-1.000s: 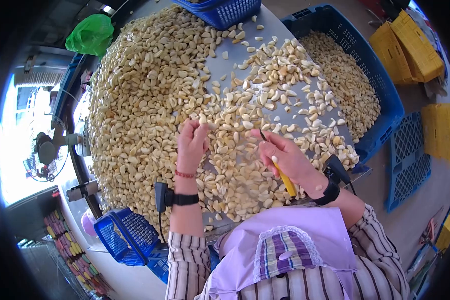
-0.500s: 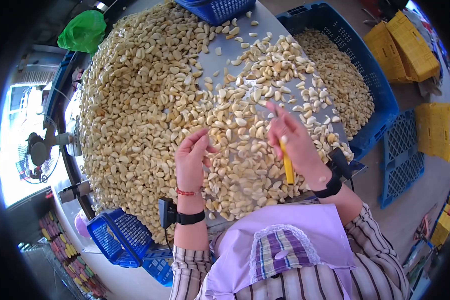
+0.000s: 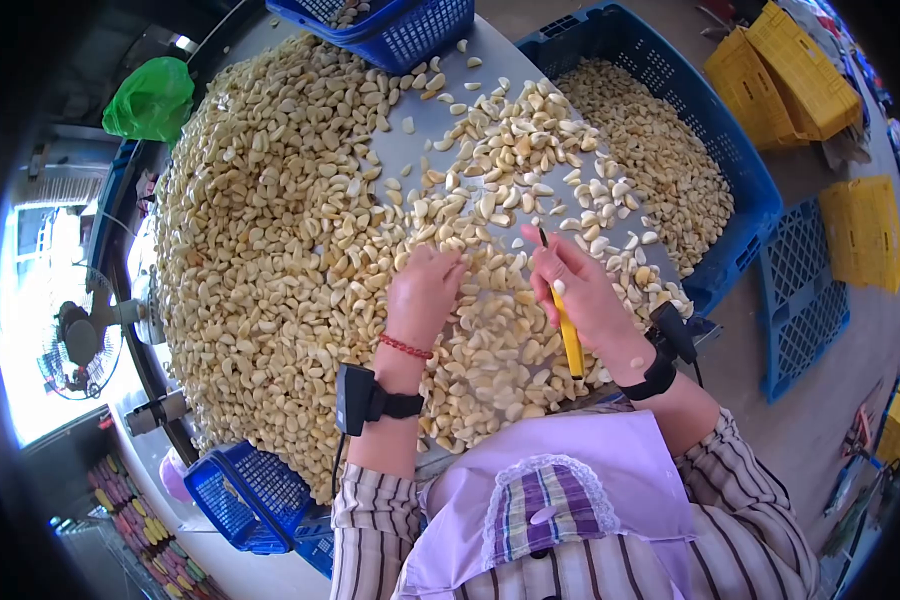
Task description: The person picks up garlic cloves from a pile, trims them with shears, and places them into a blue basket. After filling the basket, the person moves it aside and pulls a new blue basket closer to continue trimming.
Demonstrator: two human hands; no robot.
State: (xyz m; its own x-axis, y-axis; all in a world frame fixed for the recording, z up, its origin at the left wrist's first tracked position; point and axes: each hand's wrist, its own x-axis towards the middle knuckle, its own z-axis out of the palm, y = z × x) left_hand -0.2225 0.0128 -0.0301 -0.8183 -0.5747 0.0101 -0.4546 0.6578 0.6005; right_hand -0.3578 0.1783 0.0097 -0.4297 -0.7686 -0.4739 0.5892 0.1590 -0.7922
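Grey metal shows in patches on the bench [image 3: 495, 62] where I stand looking, most of it buried under pale, peeled cloves [image 3: 260, 270]. They bank up thickest along the left edge, thin out towards the right edge, and lie loose in a scatter near the far right corner.

The person's left hand [image 3: 426, 295] is over the middle of the bench, back upward, fingers bent down at the border of the thick heap. The fingertips are partly hidden among the cloves, so I cannot tell whether they pinch one or how wide they are parted. A red beaded bracelet [image 3: 406, 346] circles that wrist.

The right hand [image 3: 582, 295], nearer the right edge, is closed round a yellow-handled tool [image 3: 570, 340]. Its dark tip pokes out by the forefinger, and the handle slants back under the palm towards the near edge. More cloves lie beneath and beside this hand.

A blue basket [image 3: 410, 42] sits at the far edge, and a small blue basket [image 3: 245, 490] is by the near left corner. Just beyond the right edge is a big blue crate [image 3: 760, 220], well filled with cloves too.
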